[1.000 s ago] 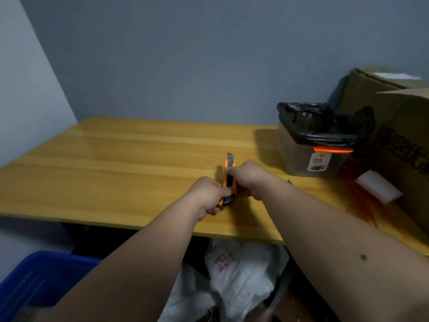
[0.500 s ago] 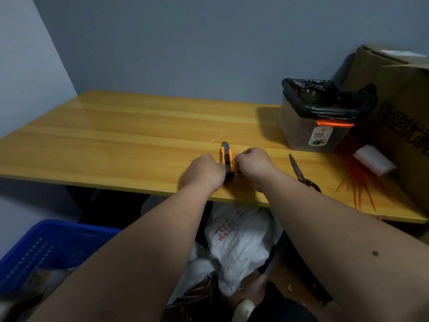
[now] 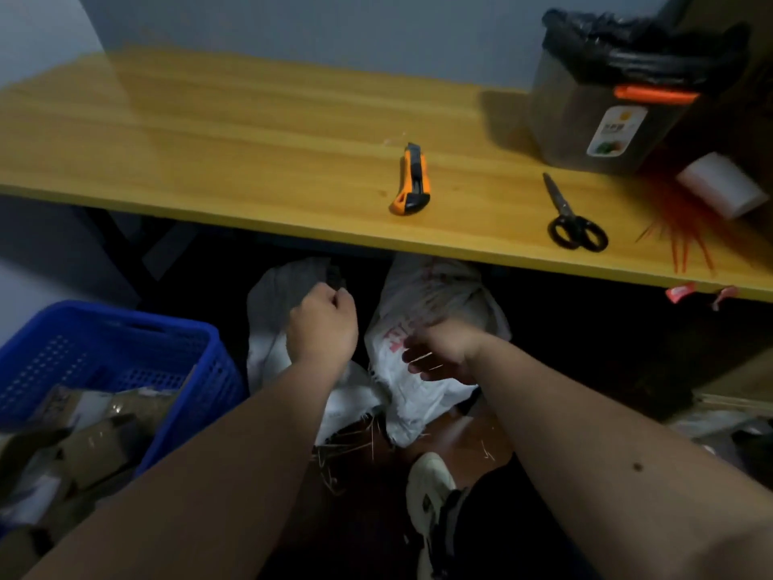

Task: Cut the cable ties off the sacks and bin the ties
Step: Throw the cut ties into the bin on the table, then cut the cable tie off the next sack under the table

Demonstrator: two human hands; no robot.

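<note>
Curled round a fold of sack [image 3: 276,311] below the table [image 3: 251,161], our left hand [image 3: 324,324] grips; our right hand [image 3: 439,349] hovers loose-fingered, blurred, at another sack. We judge we are fetching a sack, so next we must lift it beside the knife [image 3: 412,180] lying on the table.

Red print on white sack [image 3: 418,370] by right hand [image 3: 439,353], label on bin [image 3: 602,131] beyond: both illegible.

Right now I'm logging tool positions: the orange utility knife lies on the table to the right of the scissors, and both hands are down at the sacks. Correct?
Not quite. In the head view the orange utility knife lies on the table to the left of the scissors, not the right. Both hands, left and right, are indeed down at the sacks.
</note>
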